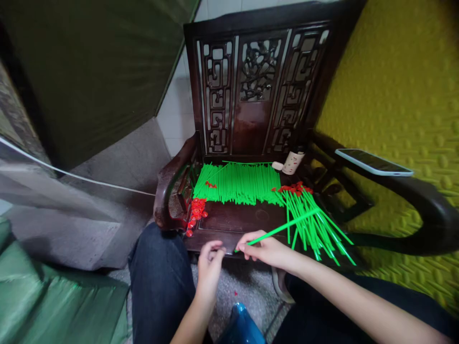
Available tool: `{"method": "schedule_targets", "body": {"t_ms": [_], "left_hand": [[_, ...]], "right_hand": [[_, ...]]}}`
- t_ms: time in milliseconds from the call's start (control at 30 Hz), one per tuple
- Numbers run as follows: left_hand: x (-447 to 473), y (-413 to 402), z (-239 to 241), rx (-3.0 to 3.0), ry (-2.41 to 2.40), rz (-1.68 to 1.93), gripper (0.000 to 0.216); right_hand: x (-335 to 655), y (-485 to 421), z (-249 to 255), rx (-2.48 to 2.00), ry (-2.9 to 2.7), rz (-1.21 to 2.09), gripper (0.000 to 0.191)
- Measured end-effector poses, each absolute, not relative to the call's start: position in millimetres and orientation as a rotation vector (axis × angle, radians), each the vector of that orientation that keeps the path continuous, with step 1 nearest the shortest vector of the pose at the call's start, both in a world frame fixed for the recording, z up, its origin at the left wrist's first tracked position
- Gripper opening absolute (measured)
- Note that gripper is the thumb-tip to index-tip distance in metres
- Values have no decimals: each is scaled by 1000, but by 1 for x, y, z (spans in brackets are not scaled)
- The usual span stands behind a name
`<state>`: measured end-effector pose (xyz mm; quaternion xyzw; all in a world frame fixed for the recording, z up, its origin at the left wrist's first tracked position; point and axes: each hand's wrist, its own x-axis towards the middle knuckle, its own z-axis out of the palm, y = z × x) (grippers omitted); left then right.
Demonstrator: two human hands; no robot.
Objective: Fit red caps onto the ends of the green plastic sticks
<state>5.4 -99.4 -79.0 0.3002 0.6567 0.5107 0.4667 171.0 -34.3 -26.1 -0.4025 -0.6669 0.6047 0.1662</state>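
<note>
My right hand (pixel 267 249) pinches a thin green plastic stick (pixel 287 225) near its lower end; the stick slants up to the right. To the left, my left hand (pixel 209 266) is held with thumb and fingers together, and whatever is between them is too small to make out. A row of green sticks (pixel 238 184) lies on the dark wooden chair seat (pixel 247 220). Small red cup-like pieces (pixel 196 210) are heaped at the seat's left edge. On the right, green sticks with red ends (pixel 315 228) lie fanned out.
A phone (pixel 375 162) rests on the right armrest (pixel 426 196). A cream-coloured bottle (pixel 293 162) lies near the chair's carved back (pixel 253 119). On the floor between my legs stands a blue object (pixel 241 325). A white cable (pixel 82 177) runs along the left.
</note>
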Motion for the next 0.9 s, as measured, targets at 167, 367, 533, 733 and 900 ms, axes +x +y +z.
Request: {"method": "schedule_targets", "body": {"t_ms": [167, 367, 533, 733, 900], "left_hand": [[-34, -78, -94, 1130, 2020, 1258, 35], [-32, -74, -109, 1422, 2237, 1102, 44], [-35, -73, -117, 1540, 2296, 1104, 35], [-44, -67, -118, 1646, 2158, 1213, 26], [-8, -62, -115, 1845, 1723, 1176, 22]], "right_hand": [[174, -33, -39, -1221, -1943, 1569, 17], [172, -42, -34, -1227, -2059, 1512, 14], [175, -40, -34, -1251, -2071, 1487, 16], [187, -33, -38, -1261, -2000, 1449, 14], [194, -26, -48, -1282, -1870, 1453, 14]]}}
